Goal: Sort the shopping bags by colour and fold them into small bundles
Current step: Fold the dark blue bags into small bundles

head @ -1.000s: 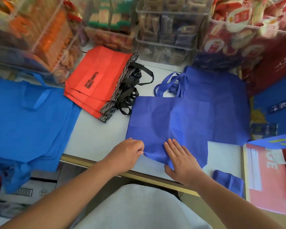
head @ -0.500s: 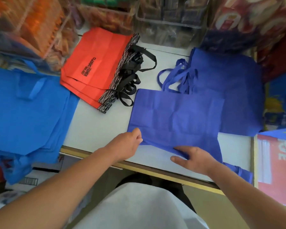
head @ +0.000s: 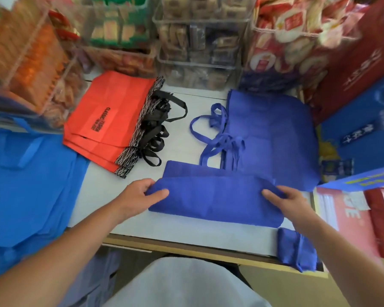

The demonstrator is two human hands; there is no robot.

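A dark blue bag (head: 215,196) lies folded over lengthwise on the white table (head: 182,231), in front of me. My left hand (head: 138,196) pinches its left end and my right hand (head: 286,200) grips its right end. Behind it sits a stack of dark blue bags (head: 271,134) with loose handles. A stack of red bags (head: 106,120) with black handles lies at the back left. Light blue bags (head: 29,185) are piled on the left. A small folded dark blue bundle (head: 295,249) rests at the table's front right corner.
Clear bins of packaged snacks (head: 197,41) line the back of the table. Red and blue boxes and bags (head: 359,120) crowd the right side. The table's front edge (head: 186,251) runs just before my body.
The flat dark blue bag's near edge has been lifted and folded away from me, halving it into a long strip. Both hands moved out to its two ends.
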